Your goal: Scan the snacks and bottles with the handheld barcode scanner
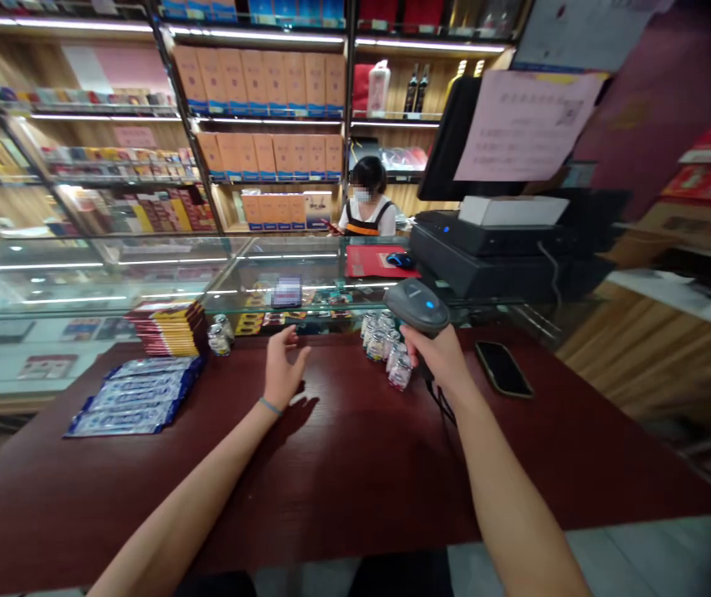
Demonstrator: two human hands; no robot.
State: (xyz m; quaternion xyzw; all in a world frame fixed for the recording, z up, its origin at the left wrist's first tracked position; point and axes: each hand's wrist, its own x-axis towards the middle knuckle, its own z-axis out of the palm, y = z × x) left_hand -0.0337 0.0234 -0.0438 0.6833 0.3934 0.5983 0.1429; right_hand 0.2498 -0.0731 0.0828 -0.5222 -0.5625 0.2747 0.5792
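My right hand [439, 356] grips the handle of a grey barcode scanner [418, 305] with a blue button, its cable hanging down to the dark red counter [343, 464]. The scanner's head hovers just above a cluster of several small glass jars [386, 344]. My left hand [282, 369] is raised over the middle of the counter with fingers loosely spread and nothing in it. Two more small jars [221, 336] stand to its left.
Blue-white flat packets [135, 396] and a stack of red boxes [169, 327] lie at the left. A black phone [503, 368] lies right of the scanner. A cash register with printer [492, 245] stands behind. A person sits beyond the glass display case [144, 274].
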